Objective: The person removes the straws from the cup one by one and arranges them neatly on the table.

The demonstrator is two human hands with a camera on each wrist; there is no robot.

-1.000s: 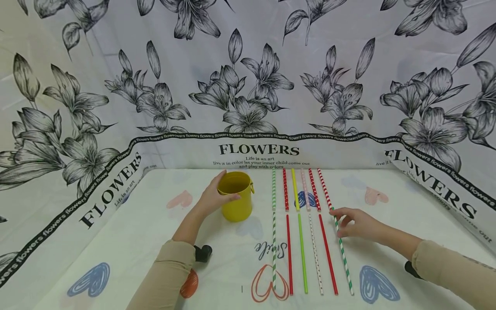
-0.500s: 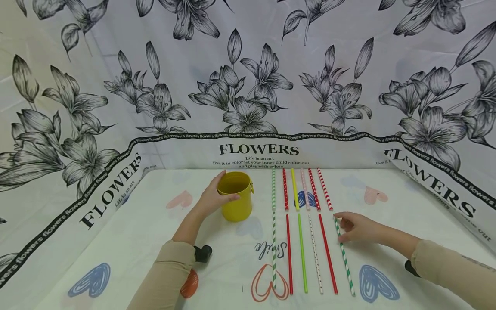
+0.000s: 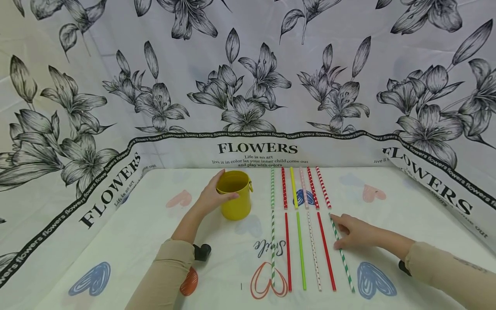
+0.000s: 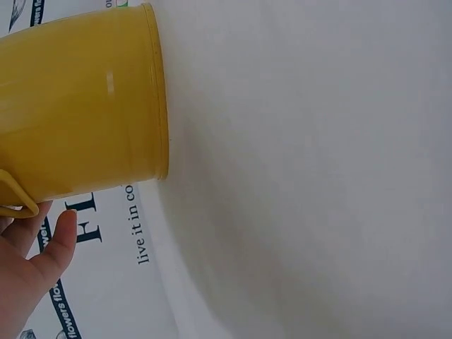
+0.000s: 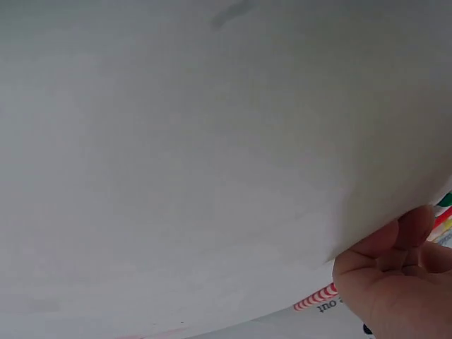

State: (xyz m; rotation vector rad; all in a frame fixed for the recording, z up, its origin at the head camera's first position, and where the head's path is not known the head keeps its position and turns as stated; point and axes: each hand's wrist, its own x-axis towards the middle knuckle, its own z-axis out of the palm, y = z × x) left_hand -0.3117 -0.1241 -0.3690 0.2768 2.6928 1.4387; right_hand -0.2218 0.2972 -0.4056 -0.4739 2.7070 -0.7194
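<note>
A yellow metal bucket stands upright on the tablecloth, left of centre. My left hand grips its left side, thumb across the front near the rim and fingers around the far side. In the left wrist view the bucket shows its side and a handle loop. A green-and-white striped straw lies at the right end of the near row. My right hand pinches its upper part with index finger and thumb, the straw still on the cloth. Curled fingers show on the right hand in the right wrist view.
Several straws lie in two rows, including a red-and-white striped straw, a yellow straw, a lime green straw and a red straw. A flower-printed curtain stands behind the white tablecloth.
My right hand has drawn the green-and-white striped straw nearer, away from the red-striped straw's end, then shifted its top leftward. The left hand and the bucket have stayed in place.
</note>
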